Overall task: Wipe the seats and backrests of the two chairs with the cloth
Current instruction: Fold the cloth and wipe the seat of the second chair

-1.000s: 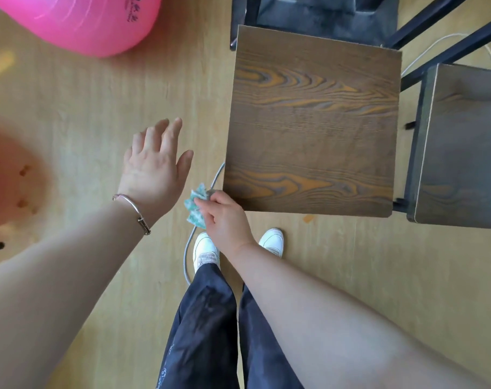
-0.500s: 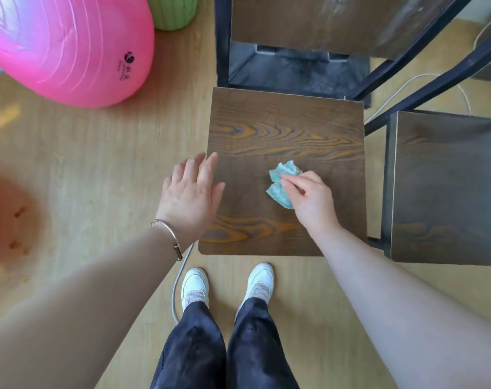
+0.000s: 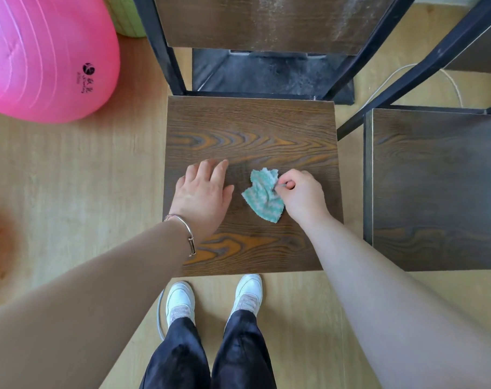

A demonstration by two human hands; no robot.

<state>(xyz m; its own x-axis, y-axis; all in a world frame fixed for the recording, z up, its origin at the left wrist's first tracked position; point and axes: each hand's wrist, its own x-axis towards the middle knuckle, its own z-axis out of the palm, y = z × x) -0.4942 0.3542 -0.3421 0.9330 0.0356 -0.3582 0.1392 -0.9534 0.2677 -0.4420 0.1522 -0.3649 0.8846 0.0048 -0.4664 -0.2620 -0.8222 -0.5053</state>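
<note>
On the dark wood-grain seat [image 3: 250,130] lies the crumpled green-and-white cloth [image 3: 264,196], pinched by the right hand [image 3: 302,195]; left hand [image 3: 203,192] flat beside it — wiping barely begun, backrest [image 3: 255,21] and second chair [image 3: 435,189] remain.

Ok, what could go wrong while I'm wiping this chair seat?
The cloth is bunched up and only pinched at its edge by your right hand, so it may slip or cover little of the seat. A grey cable lies beside your left shoe, so a step could catch it.
</note>
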